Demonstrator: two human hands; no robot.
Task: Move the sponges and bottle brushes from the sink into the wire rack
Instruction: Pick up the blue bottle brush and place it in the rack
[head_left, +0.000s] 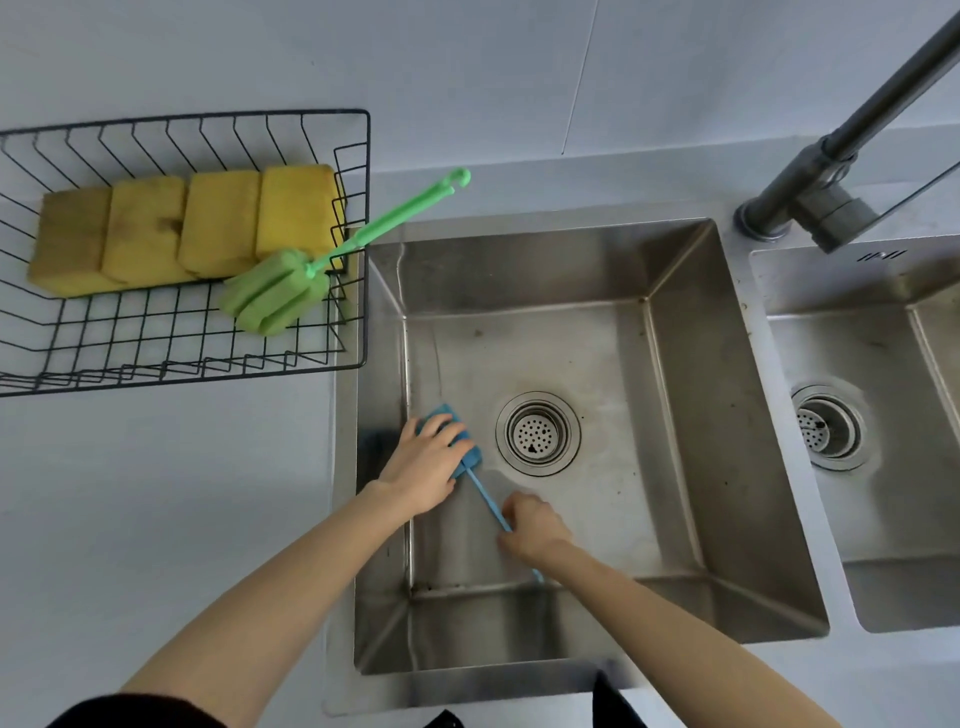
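From the head camera: blue bottle brush (470, 470) lies on the sink (685, 415) floor, left hand (423, 465) clasping its foam head, right hand (530, 527) pinching the handle nearer us. Wire rack (358, 239) sits far-left; left hand's closer.

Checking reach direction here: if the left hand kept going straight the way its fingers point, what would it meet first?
The left hand already rests on the blue brush; beyond it, probably bare sink floor just left of the drain strainer. Depth is unclear.
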